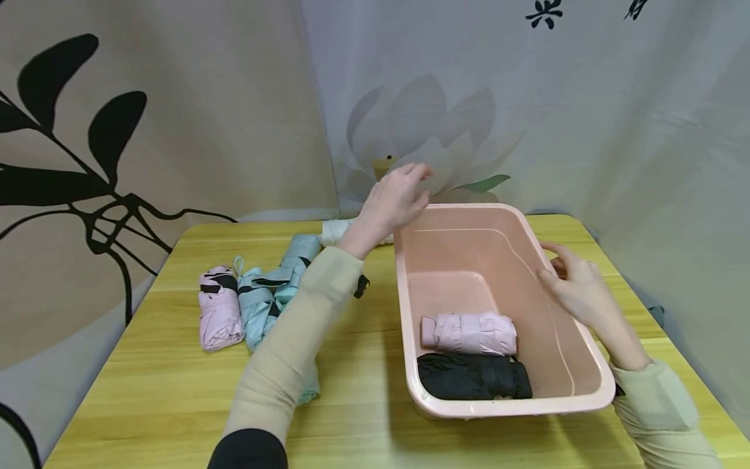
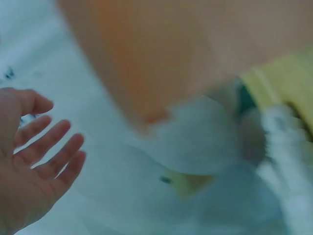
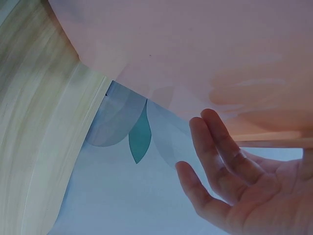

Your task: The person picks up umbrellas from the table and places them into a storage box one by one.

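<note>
A pink plastic bin (image 1: 459, 408) stands on the table. Inside, at its near end, lie a pink folded umbrella (image 1: 469, 333) and a black bundle (image 1: 474, 376), likely another umbrella. My left hand (image 1: 394, 198) hovers by the bin's far left corner, fingers loosely bent; the left wrist view shows it apart from the blurred bin. My right hand (image 1: 577, 286) is at the right rim, thumb over the edge. In the right wrist view its fingers (image 3: 215, 174) extend loosely beside the outer wall; whether they touch it I cannot tell.
Left of the bin lie another pink umbrella (image 1: 220, 319) and several teal umbrellas (image 1: 256, 312), one partly behind my left forearm. A white bundle (image 1: 333, 232) is at the wooden table's (image 1: 158, 365) back edge. A printed curtain (image 1: 246, 111) hangs behind.
</note>
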### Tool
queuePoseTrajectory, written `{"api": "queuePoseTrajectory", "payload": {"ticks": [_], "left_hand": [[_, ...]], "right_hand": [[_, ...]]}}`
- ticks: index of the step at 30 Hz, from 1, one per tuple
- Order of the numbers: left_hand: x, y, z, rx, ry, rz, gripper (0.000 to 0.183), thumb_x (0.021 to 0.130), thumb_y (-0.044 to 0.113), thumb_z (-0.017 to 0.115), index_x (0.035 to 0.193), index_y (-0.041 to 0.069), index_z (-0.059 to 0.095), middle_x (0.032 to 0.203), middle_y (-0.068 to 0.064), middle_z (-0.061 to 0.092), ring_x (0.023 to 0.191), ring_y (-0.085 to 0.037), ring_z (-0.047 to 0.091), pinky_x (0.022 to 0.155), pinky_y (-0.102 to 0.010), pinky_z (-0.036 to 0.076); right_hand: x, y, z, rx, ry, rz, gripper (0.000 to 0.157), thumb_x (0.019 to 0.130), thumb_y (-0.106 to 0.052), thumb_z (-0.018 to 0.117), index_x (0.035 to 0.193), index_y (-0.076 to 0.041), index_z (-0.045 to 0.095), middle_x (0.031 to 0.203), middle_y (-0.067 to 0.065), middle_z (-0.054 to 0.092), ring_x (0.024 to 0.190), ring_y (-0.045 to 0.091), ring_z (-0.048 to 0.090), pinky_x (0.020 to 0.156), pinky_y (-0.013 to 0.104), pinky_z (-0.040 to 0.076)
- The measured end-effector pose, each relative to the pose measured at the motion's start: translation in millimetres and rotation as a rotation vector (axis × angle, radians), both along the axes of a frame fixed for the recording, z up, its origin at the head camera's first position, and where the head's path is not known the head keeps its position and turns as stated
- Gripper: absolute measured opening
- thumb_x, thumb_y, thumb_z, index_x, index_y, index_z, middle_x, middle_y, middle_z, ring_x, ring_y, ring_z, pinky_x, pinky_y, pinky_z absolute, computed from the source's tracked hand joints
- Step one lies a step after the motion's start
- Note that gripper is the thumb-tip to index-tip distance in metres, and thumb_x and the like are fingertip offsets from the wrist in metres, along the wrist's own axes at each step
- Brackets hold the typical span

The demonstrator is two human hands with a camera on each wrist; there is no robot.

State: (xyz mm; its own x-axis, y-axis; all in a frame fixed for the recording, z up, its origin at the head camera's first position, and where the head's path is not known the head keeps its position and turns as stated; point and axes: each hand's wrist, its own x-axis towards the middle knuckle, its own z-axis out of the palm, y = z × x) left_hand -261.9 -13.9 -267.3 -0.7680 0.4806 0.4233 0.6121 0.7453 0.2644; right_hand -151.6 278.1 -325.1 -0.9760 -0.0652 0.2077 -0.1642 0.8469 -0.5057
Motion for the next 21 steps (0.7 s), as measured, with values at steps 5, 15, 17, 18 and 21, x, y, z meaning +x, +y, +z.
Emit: {"api": "queuePoseTrajectory", "payload": {"ticks": [5,15,17,18,21], "left_hand": [[-25.2,-28,-35.2,0.117,-0.041,0.109,0.033,0.09,0.016,0.052,0.122,0.009,0.052,0.117,-0.006,0.059,0.094,-0.023,0.058,0.073,-0.034,0.05],[-58.0,-64,-92.9,0.007,-0.114,0.274,0.045,0.086,0.019,0.059,0.127,0.005,0.047,0.122,-0.014,0.055,0.111,-0.029,0.052,0.095,-0.039,0.043],[-62.2,-68,-101.5,-0.045,-0.132,0.288,0.049,0.085,0.022,0.061,0.128,0.005,0.045,0.125,-0.015,0.053,0.115,-0.031,0.05,0.098,-0.04,0.04],[-64.0,-70,-105.5,-0.071,-0.139,0.29,0.051,0.085,0.024,0.061,0.129,0.004,0.044,0.126,-0.015,0.052,0.117,-0.032,0.048,0.099,-0.041,0.039],[-68.1,-73,-116.2,-0.154,-0.156,0.297,0.057,0.085,0.028,0.061,0.132,0.005,0.04,0.132,-0.016,0.049,0.123,-0.033,0.044,0.101,-0.044,0.038]], "right_hand": [[-0.3,-1,-0.4,-0.007,-0.017,0.001,0.049,0.09,-0.022,0.051,0.132,0.001,0.042,0.1,0.028,0.064,0.089,0.04,0.064,0.068,0.041,0.05],[-0.5,0,-1.4,-0.012,-0.003,0.012,0.048,0.088,-0.021,0.052,0.131,0.0,0.043,0.097,0.027,0.066,0.088,0.039,0.064,0.067,0.034,0.048],[-0.3,0,-0.9,-0.013,0.003,0.011,0.048,0.088,-0.02,0.052,0.131,0.0,0.044,0.096,0.026,0.066,0.086,0.038,0.065,0.064,0.029,0.046],[-0.1,0,-0.6,-0.014,0.006,0.011,0.048,0.088,-0.02,0.052,0.13,0.0,0.044,0.095,0.026,0.066,0.085,0.037,0.065,0.063,0.027,0.046],[0.2,0,0.2,-0.015,0.012,0.011,0.047,0.088,-0.02,0.052,0.13,0.0,0.045,0.094,0.025,0.066,0.082,0.034,0.065,0.06,0.023,0.045]]}}
